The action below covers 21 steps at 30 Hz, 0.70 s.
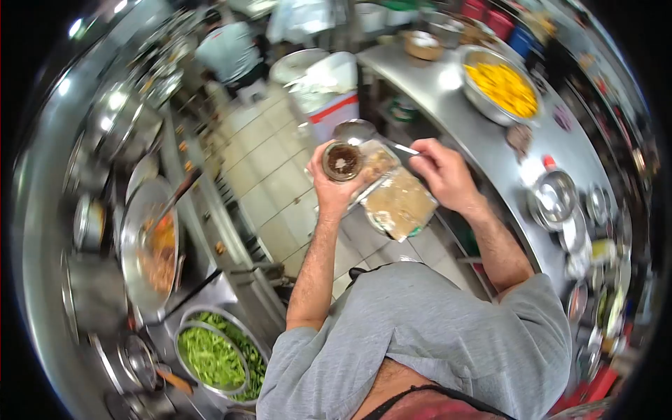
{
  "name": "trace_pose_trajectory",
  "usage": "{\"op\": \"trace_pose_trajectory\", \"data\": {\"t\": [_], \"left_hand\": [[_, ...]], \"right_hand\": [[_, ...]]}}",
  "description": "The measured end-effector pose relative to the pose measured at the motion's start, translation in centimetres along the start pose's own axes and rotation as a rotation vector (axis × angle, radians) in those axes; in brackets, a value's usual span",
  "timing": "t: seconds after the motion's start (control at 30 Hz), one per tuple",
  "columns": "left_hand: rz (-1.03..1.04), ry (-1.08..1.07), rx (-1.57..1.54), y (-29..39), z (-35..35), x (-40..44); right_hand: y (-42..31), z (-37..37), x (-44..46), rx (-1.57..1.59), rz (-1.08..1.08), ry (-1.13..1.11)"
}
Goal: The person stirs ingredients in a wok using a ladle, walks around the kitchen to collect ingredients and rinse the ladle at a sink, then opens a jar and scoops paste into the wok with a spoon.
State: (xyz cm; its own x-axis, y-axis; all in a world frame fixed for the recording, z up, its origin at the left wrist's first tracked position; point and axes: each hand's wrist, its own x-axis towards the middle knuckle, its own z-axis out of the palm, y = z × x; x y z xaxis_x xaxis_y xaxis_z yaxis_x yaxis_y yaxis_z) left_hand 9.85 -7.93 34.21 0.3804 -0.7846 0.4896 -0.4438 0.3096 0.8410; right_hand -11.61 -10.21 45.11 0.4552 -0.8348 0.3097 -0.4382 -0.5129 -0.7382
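My left hand (pixel 331 187) is wrapped round a small open jar (pixel 342 162) with dark brown contents and a pale patch in the middle. Between the thumb and fingers of my right hand (pixel 446 176) is the thin handle of a metal ladle (pixel 355 131). Its round bowl hangs just beyond the jar, apart from it as far as I can tell. Below both hands is a flat, light brown slab-like thing (pixel 400 203), perhaps under clear wrap. Beside it lies a clear-looking tray (pixel 379 161) with small brownish pieces, partly hidden by my left hand.
On my right, a steel counter (pixel 434 84) carries a bowl of yellow strips (pixel 502 89) and metal bowls (pixel 553 196). Leftward are a large wok (pixel 150 245) with orange food and colanders of chopped greens (pixel 217 353). A white bin (pixel 329 98) stands ahead; another person (pixel 229 52) is farther back.
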Motion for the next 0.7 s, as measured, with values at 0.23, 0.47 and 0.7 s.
{"op": "trace_pose_trajectory", "data": {"t": [0.23, 0.47, 0.7], "left_hand": [[-0.107, -0.317, -0.236, 7.0, 18.0, -5.8], [-0.064, -0.491, -0.313, 10.3, 34.3, -8.8], [0.036, -0.710, -0.501, 15.6, 49.2, -3.8]], "right_hand": [[9.2, -9.9, -12.4, 0.694, 0.432, 0.179], [11.5, -20.2, -26.1, 1.190, 0.414, 0.527], [10.9, -26.1, -36.3, 1.156, 0.382, 1.043]]}}
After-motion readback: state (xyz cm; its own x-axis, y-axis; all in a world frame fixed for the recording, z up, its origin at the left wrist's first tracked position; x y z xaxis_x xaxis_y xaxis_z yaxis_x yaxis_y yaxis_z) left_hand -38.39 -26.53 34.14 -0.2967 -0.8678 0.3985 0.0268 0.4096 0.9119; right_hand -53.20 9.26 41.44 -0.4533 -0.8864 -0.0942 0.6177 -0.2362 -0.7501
